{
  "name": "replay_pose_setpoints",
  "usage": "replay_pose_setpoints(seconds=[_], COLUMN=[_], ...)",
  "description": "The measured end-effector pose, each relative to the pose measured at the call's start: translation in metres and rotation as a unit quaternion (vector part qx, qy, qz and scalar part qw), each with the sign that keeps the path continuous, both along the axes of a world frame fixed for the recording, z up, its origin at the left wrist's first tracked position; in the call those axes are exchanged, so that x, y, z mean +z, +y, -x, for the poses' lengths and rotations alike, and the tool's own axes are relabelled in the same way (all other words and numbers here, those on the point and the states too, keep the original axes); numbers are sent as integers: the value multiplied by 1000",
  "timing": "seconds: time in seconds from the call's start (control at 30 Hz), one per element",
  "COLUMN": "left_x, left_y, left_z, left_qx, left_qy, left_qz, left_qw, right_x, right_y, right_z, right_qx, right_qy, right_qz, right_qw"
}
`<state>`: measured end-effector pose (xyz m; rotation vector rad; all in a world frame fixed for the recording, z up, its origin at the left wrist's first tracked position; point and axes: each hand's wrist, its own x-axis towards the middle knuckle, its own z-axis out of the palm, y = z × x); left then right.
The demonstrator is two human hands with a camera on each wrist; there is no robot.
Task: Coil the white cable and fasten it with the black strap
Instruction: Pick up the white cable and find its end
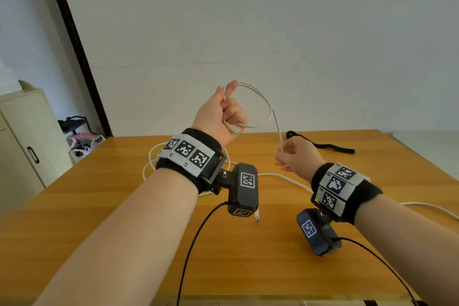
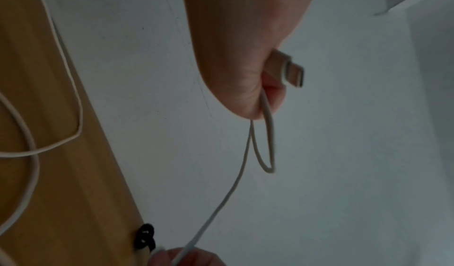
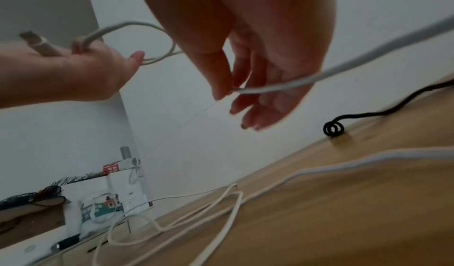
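The left hand (image 1: 221, 117), raised above the worktop (image 1: 248, 256), is fisted round one loop of the cable (image 1: 267, 104), plug end poking out. The right hand (image 1: 298, 156) pinches the cable lower down; the rest trails on the worktop. The strap (image 1: 323, 145) lies far right.

left hand (image 1: 221, 113): raised, fisted, thumb up, gripping white cable (image 1: 263, 104) | right hand (image 1: 298, 155): lower, thumb and forefinger pinching the same cable, other fingers loosely extended | both forearms bare
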<state>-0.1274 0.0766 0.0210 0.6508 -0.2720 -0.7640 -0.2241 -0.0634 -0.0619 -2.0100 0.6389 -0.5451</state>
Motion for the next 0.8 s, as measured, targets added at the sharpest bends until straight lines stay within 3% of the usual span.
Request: replay_pose_setpoints(seconds=[0.1, 0.3, 0.57, 0.67, 0.8], left_x=[-2, -6, -15, -22, -28], left_y=[-2, -10, -15, -16, -14], left_z=[0, 2, 6, 5, 12], left_qx=[16, 55, 72, 78, 93], left_qy=[12, -29, -220, -295, -451], left_qz=[13, -15, -101, -154, -260], left_qw=[1000, 998, 968, 940, 849], right_x=[6, 21, 35, 36, 37], right_y=[2, 22, 41, 40, 39], right_z=[3, 6, 2, 7, 12], right_qx=[-27, 57, 50, 79, 107], right_qy=[-6, 207, 284, 225, 145], right_qz=[69, 262, 330, 434, 405], right_qw=[997, 941, 899, 869, 897])
